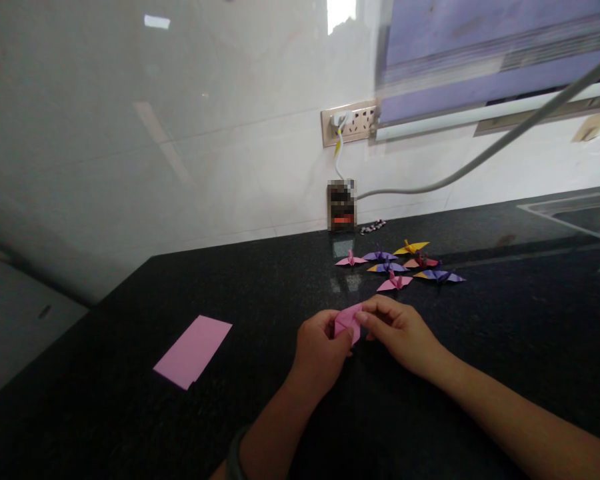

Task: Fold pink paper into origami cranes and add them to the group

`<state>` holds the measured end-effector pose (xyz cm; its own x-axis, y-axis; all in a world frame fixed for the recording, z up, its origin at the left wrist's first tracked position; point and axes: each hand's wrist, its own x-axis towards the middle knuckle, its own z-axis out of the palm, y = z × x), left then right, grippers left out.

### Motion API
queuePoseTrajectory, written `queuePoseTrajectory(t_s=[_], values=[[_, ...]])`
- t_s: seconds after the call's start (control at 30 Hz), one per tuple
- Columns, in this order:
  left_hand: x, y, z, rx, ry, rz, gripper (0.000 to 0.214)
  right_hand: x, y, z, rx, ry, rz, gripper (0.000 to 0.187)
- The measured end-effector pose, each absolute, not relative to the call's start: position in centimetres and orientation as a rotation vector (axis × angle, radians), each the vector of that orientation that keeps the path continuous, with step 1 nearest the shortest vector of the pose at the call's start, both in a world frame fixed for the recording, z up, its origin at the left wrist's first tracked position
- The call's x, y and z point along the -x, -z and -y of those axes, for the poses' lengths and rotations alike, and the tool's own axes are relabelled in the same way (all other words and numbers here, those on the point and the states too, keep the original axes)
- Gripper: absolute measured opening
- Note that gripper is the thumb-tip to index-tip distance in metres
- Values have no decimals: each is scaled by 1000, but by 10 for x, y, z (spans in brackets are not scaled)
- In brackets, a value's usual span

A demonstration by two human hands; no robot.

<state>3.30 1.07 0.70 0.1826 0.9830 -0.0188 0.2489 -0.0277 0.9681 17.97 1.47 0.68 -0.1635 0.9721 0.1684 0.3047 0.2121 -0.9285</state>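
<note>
Both hands pinch one small folded pink origami paper (347,321) above the dark counter. My left hand (320,347) grips its left and lower side, thumb lying across the front. At the upper right edge, my right hand (397,330) holds it between thumb and forefinger. Creases show on the paper, though fingers cover part of it. Beyond the hands stand several folded paper cranes, among them a pink crane (395,283), a yellow crane (411,248) and a purple crane (439,275). Flat pink paper (194,352) lies on the counter to the left.
The black speckled counter (260,287) meets a pale tiled wall. A blurred-out device (342,207) leans there, a beaded string (373,227) beside it. Above, a white plug sits in the socket panel (363,123). A grey cable (430,187) runs rightward below a purple blind (480,53).
</note>
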Motion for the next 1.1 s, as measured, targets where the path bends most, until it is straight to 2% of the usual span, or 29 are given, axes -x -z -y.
queuePoseTrajectory(t_s=[0.07,0.3,0.57,0.73,0.83,0.97,1.1], values=[[-32,-7,-11,-1482,-943,-1254,20,-178,-5,-15,1201,-1040,1650,10],[-31,-5,-11,-1568,-929,-1240,22,-177,0,-16,1211,-1200,1581,15],[-33,-9,-10,-1481,-920,-1200,22,-179,-6,-16,1244,-1021,1545,17],[-34,-8,-10,-1456,-918,-1215,20,-190,-5,-24,1297,-923,1333,22],[-34,-11,-11,-1355,-968,-1198,21,-190,-5,-24,1276,-1041,1307,26],[-34,-14,-13,-1236,-1057,-1163,22,-181,-7,-17,1165,-1364,1447,18],[-34,-12,-14,-1186,-1100,-1138,23,-176,-7,-14,1171,-1393,1444,15]])
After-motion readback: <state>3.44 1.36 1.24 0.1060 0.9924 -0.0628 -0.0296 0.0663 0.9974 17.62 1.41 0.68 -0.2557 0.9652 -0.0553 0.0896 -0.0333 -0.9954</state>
